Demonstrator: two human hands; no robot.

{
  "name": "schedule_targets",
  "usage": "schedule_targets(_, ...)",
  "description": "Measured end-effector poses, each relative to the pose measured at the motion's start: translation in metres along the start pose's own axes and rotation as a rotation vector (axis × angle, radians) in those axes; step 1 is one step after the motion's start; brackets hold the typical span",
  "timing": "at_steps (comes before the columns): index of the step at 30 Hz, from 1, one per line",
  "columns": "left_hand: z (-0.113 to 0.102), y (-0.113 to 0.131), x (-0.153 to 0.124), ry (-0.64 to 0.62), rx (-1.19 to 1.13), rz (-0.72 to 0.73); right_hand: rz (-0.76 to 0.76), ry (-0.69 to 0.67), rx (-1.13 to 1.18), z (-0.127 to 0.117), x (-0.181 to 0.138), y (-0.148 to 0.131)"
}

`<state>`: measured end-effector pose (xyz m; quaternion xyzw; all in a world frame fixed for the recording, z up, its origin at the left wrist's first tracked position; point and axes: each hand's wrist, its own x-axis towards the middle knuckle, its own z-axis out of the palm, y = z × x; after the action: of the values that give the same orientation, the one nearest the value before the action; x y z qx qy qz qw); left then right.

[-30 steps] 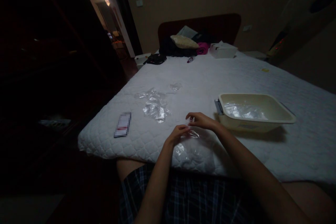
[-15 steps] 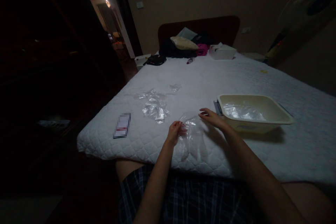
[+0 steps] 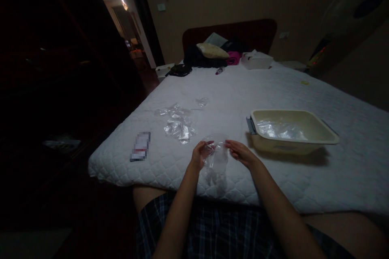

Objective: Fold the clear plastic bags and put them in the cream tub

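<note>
A thin, clear plastic bag (image 3: 217, 166) hangs crumpled between my hands, just above the bed's near edge. My left hand (image 3: 199, 154) is closed on its upper left part, the fingers partly showing through the film. My right hand (image 3: 240, 152) has its thumb and fingertips pinched together at the bag's upper right edge. More crumpled clear plastic (image 3: 180, 126) lies on the bed beyond my left hand, with a smaller piece (image 3: 202, 101) behind it. To the right of my right hand stands a cream plastic basin (image 3: 291, 145) with grey handles, holding clear plastic (image 3: 281, 130).
A phone-shaped object (image 3: 140, 146), blurred out, lies at the left on the white quilted bed (image 3: 243, 89). By the headboard (image 3: 261, 32) are dark cloths, a pillow (image 3: 212, 51), a pink roll (image 3: 233, 58) and a white box (image 3: 257, 60). A fan (image 3: 369, 6) stands at right.
My right hand has moved left and toward me, closing in on my left hand and the bag's edge. The bag is drawn narrower. The left hand has barely shifted.
</note>
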<state>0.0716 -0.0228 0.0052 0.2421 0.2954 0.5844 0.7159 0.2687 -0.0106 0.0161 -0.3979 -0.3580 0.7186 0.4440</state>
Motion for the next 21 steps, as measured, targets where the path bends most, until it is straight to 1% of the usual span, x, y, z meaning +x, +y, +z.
schedule_targets(2,0.000,0.002,-0.002,-0.020,-0.007,-0.007,-0.020,-0.052,-0.066,0.002,-0.003,0.002)
schedule_targets(4,0.001,0.003,-0.003,-0.013,0.001,0.002,-0.037,-0.044,-0.102,0.004,-0.006,0.004)
schedule_targets(8,0.003,0.003,-0.002,0.023,0.037,0.009,-0.091,0.071,-0.056,0.006,-0.008,0.005)
schedule_targets(12,0.005,0.002,-0.001,0.020,0.114,0.039,-0.252,0.166,-0.071,0.015,-0.008,0.005)
schedule_targets(14,0.007,0.004,-0.003,0.062,0.200,0.052,-0.338,0.213,-0.138,0.020,-0.008,0.004)
schedule_targets(18,0.013,0.015,-0.012,0.144,0.440,0.085,-0.426,0.251,-0.378,0.026,-0.010,-0.008)
schedule_targets(21,0.019,0.029,-0.018,0.104,0.635,0.143,-0.522,0.250,-0.602,0.027,-0.013,-0.028)
